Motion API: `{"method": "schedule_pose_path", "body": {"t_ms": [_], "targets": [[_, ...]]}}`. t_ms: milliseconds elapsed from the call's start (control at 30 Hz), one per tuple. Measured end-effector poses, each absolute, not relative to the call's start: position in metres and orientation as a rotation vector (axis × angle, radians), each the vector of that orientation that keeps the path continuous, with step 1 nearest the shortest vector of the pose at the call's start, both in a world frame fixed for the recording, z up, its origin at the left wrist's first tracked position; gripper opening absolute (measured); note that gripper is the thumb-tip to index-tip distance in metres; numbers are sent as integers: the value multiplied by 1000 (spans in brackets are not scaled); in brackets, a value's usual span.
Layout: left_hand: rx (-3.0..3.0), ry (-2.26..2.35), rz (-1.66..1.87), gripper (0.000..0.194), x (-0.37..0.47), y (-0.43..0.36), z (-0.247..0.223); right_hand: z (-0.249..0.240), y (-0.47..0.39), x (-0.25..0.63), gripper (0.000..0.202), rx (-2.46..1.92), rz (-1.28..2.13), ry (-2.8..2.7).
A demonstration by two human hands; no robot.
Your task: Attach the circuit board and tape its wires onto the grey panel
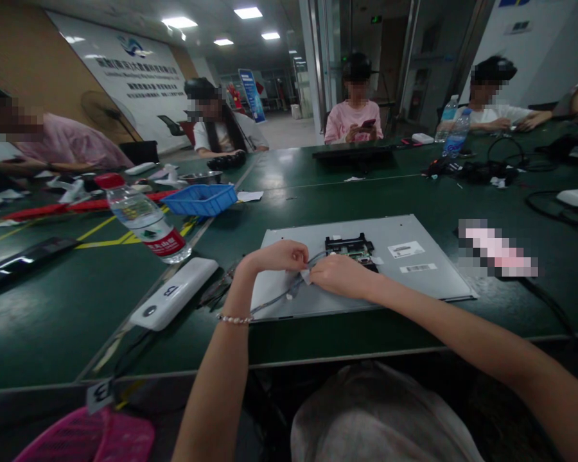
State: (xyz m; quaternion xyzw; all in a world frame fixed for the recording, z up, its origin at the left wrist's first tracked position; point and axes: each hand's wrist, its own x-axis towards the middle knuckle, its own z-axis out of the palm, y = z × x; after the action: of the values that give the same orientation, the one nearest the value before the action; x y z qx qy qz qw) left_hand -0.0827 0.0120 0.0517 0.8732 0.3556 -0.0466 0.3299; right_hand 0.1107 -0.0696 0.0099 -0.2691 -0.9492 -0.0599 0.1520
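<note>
A flat silver display panel [433,266] lies on the green table with its back up, carrying two white labels and a black-framed circuit board [349,247]. Thin grey cables [277,298] run from the board across the panel to the left. Over the cables, my left hand [285,255] is closed with curled fingers; what sits in its fingertips is too small to make out. Close beside it, my right hand [341,276] pinches a small white piece of tape [305,276] at the cables and partly covers the board.
Left of the panel are a white power bank [176,295], a red-capped water bottle [147,221] and a blue tray [202,200]. A blurred pink object [498,247] lies on the right. Below the table edge sits a pink basket [89,436]. Several people sit around the table.
</note>
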Motion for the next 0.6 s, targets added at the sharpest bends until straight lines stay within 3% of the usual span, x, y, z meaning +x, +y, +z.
{"method": "schedule_pose_path", "body": {"t_ms": [200,433,600], "targets": [[2346,1035,-177,31,-83,16,38,25,-87,114,24,-829,-33,-2805],[2366,1076,-273,40,-76,11,44,18,-132,106,70,-885,48,-2731],[2284,1108,-249,35,-78,14,42,4,-154,94,77,-1087,94,-2565]]}}
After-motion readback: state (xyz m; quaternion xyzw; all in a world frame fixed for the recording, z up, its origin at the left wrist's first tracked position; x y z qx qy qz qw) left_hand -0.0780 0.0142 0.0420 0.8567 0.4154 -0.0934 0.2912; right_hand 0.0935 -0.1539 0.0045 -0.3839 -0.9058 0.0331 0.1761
